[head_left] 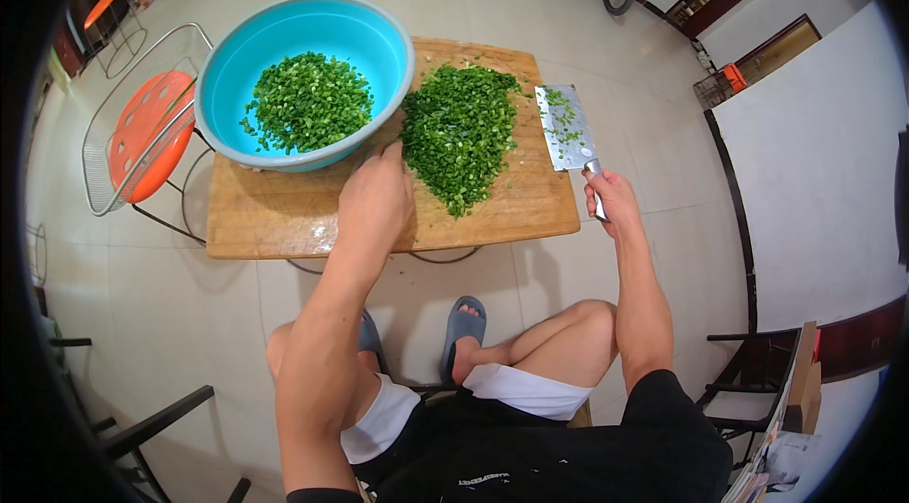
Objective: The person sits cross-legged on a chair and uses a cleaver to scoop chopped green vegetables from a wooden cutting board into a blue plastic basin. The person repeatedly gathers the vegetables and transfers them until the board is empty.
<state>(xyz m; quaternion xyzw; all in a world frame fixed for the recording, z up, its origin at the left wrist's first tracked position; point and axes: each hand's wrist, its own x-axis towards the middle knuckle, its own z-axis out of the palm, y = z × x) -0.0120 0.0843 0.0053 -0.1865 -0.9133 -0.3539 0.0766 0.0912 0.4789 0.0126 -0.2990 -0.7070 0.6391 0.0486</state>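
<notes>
Hands [374, 205] at a chopping stage: the left hand lay cupped against the heap of chopped greens [459, 134] on the wooden board [275, 219], touching its near edge, while the right hand [611, 200] gripped the handle of a cleaver [565, 129], its blade flat on the board's right end. Part of the greens [308, 100] already filled the blue basin [379, 39] resting on the board; the larger heap remained outside it.
</notes>
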